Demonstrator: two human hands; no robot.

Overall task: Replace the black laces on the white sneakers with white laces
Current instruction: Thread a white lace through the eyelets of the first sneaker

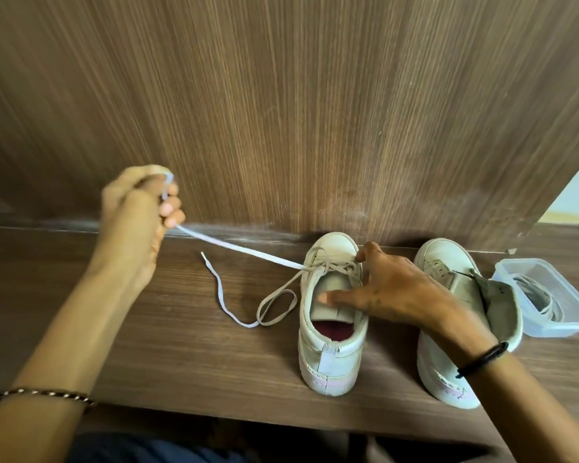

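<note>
Two white sneakers stand on the wooden shelf, toes to the back panel. The left sneaker [331,315] has a white lace [244,252] threaded through its front eyelets. My left hand [137,212] grips one end of that lace, raised and pulling it taut to the left. The lace's other end lies slack in a loop on the shelf left of the shoe. My right hand [388,289] holds the left sneaker, thumb pressing on the tongue, a finger at the front lacing. The right sneaker [448,272] has no lace, its tongue folded out.
A clear plastic container [549,295] with another white lace coiled inside sits at the right of the wooden shelf [147,355]. A vertical wood panel [281,111] rises directly behind the shoes. The shelf's front edge runs along the bottom.
</note>
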